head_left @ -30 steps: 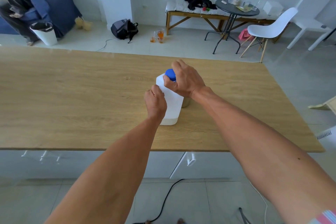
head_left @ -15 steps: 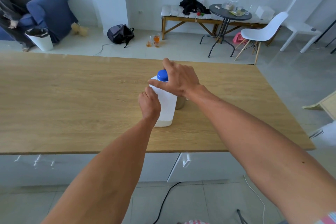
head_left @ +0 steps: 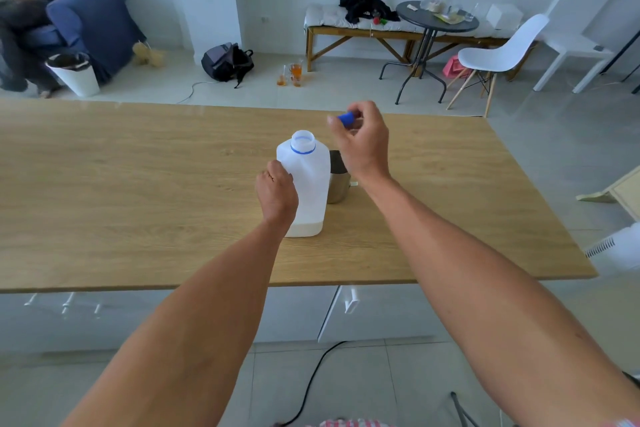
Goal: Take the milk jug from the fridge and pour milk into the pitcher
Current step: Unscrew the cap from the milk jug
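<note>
1. Milk jug (head_left: 308, 180): white plastic, upright on the wooden table (head_left: 138, 191), about mid-table. Mouth uncapped, a blue ring round the neck. A shallow layer of milk shows at the bottom.
2. Left hand (head_left: 277, 192): fingers wrapped round the jug's near-left side, gripping it at handle height.
3. Right hand (head_left: 362, 146): raised above the table, right of the jug's mouth and clear of it. Thumb and fingertips pinch the blue cap (head_left: 345, 118), which is off the jug.
4. Pitcher (head_left: 337, 180): metal, standing on the table just right of the jug and partly hidden behind it; the right wrist passes over it. Whether jug and pitcher touch, cannot tell.
5. Beyond the table's far edge: white chair (head_left: 502, 52), round dark side table (head_left: 436, 22), wooden bench (head_left: 363, 31), black backpack (head_left: 227, 61) on the floor, blue armchair (head_left: 93, 17) far left.
</note>
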A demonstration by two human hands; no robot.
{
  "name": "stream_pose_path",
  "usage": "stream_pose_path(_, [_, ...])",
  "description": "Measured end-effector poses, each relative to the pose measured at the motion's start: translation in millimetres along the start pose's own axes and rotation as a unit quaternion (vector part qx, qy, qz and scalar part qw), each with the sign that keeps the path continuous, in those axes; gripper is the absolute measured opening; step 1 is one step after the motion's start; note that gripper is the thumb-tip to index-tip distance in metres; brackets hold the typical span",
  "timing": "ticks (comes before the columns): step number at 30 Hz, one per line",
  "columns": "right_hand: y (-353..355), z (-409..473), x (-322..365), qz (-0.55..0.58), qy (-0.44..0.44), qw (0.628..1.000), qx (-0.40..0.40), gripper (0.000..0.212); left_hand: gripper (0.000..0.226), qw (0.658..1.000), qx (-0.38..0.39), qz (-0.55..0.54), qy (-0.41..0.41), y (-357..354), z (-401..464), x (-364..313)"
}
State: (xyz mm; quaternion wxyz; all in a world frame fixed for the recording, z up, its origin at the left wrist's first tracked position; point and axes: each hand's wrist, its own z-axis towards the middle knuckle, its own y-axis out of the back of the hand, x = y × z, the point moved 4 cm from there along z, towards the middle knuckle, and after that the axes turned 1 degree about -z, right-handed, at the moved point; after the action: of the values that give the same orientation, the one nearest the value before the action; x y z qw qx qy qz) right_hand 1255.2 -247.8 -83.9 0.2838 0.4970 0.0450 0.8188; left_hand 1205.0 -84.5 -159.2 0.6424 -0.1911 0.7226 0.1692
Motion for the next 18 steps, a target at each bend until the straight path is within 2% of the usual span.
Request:
stream_pose_path(3, [6.4,-23.6,-44.6,0.022,-0.118,0.992,-0.024,0.031,0.035,1.0,0.007,-0.004,-0.002,-1.5,1.6,2.1])
stream_pose_path(7, [0.5,-66.1,-111.8,0.001,-0.239,0.971,0.005,0.016,0.045,1.0,0.014,-0.003,-0.003,-3.7,3.1,3.4])
stream_pose_path(9, [-4.0,-89.7,-139.1,-0.02,-0.277,0.96,0.026,0.017,0.044,1.0,0.012,-0.002,-0.002,-4.0,3.2,4.3])
stream_pose_path(12, [-7.2,-118.0,-161.5,-0.079,-0.301,0.948,0.065,0.022,0.039,1.0,0.005,-0.006,-0.002,-4.6,5.1,5.8])
stream_pose_path(18, [-4.7,-139.8,-169.1,-0.21,-0.269,0.935,0.093,0.024,0.035,1.0,-0.012,-0.02,-0.007,-5.9,5.2,7.8])
